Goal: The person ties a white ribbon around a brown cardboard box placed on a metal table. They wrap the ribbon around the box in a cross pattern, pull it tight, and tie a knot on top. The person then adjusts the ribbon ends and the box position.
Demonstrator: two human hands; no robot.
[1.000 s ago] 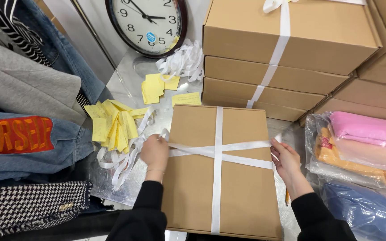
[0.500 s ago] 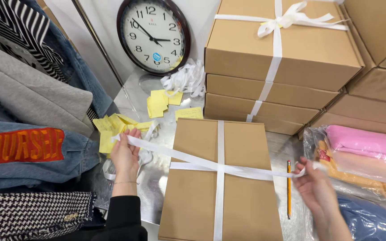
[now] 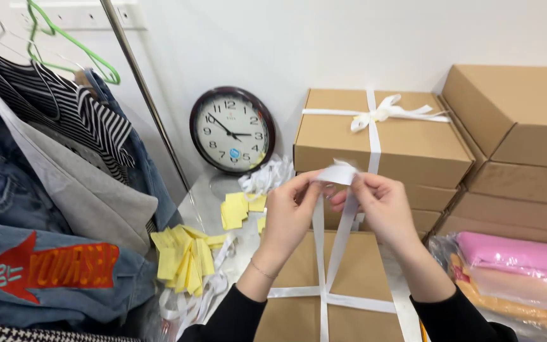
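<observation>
Both hands are raised above a flat cardboard box (image 3: 349, 278) that lies on the table directly below them, its long axis running away from the person toward the wall. A white ribbon (image 3: 327, 253) crosses the lid in two bands, one along the box and one across it, meeting near the middle. From that crossing two ribbon ends rise almost straight up, leaning slightly together, to the fingers.

The left hand (image 3: 289, 212) pinches one ribbon end between thumb and forefinger, the other fingers curled narrow. The right hand (image 3: 381, 202) pinches the other end in the same way, close beside the left; the short stretch of ribbon between the two hands folds over as a small loop at the top.

Behind the hands stands a stack of closed cardboard boxes (image 3: 381, 136); three layers show, and the top one is tied with white ribbon finished in one bow (image 3: 381, 114). To the right is a second stack of plain boxes (image 3: 514, 120), at least three. One round wall clock (image 3: 232, 130) leans against the wall. Yellow paper slips (image 3: 185, 256) lie in two loose heaps on the table, with scraps of white ribbon beside them. Folded garments in clear bags (image 3: 514, 256), pink over orange, lie at the right. Clothes hang from a rail (image 3: 140, 82) at the left, with one green hanger (image 3: 71, 44).
</observation>
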